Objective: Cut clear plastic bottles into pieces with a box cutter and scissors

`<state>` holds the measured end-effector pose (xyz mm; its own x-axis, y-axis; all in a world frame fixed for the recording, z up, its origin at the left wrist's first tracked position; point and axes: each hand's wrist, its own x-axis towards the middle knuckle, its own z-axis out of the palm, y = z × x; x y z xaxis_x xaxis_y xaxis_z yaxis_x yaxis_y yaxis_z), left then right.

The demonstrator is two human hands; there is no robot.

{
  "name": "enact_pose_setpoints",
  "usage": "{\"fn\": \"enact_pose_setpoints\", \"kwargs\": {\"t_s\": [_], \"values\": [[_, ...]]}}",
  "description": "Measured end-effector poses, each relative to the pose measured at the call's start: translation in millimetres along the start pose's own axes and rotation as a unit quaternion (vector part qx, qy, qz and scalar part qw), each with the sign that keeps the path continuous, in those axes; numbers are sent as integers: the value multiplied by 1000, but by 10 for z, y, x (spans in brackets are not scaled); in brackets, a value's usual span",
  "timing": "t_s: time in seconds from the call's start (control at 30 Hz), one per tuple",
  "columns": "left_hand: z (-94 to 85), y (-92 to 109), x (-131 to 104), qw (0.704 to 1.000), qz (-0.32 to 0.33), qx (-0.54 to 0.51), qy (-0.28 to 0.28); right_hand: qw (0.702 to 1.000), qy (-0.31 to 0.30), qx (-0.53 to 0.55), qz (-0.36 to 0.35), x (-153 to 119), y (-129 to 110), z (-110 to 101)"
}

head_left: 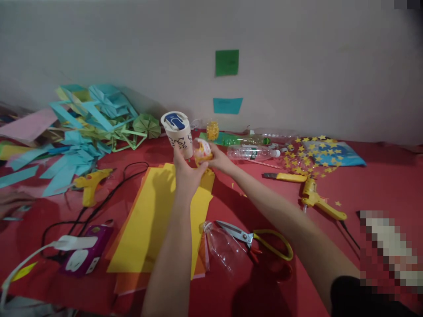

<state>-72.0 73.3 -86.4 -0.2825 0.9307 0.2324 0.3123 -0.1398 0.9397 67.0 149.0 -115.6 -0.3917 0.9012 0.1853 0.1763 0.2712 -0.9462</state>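
Observation:
My right hand (217,158) is closed around a small clear plastic piece with yellow and red on it (202,151), perhaps part of a bottle; its exact kind is blurred. Just left of it, my left hand (189,177) is open, thumb and fingers apart, the thumb close under the plastic piece. Its fingertips lie in front of a white tumbler (180,137) with a blue lid and dark lettering; whether they touch it I cannot tell. Below both hands lies a stack of yellow and orange paper sheets (145,220).
Scissors (246,236) and a clear bottle (226,248) lie near my forearms. A yellow glue gun (319,200), a cutter (286,177) and star decorations (310,154) are on the right. Another glue gun (89,187), a purple power strip (87,251) and folded paper (99,110) occupy the left.

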Motion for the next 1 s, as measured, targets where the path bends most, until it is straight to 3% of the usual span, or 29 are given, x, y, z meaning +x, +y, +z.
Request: {"fn": "enact_pose_setpoints", "kwargs": {"t_s": [0.07,0.17,0.33,0.53,0.67,0.83,0.9,1.0], "values": [[-30,-14,24,1000,-11,-4,2,993,109,-54,10,239,88,17],[-48,72,1,999,-41,-9,-10,968,218,-111,54,559,203,80],[-19,249,-88,999,-32,-5,-29,956,251,-126,89,743,317,267],[-38,215,-56,999,-22,-3,-32,953,224,-153,133,551,199,257],[-56,204,-9,1000,-7,-7,-28,963,166,-166,135,23,-31,7],[-6,271,4,997,33,24,-69,968,99,-188,137,-1244,-440,-482],[27,339,-39,991,57,55,-108,952,23,-285,108,-1808,-587,-601],[29,511,-163,970,97,96,-200,894,-125,-413,125,-2454,-721,-623]]}}
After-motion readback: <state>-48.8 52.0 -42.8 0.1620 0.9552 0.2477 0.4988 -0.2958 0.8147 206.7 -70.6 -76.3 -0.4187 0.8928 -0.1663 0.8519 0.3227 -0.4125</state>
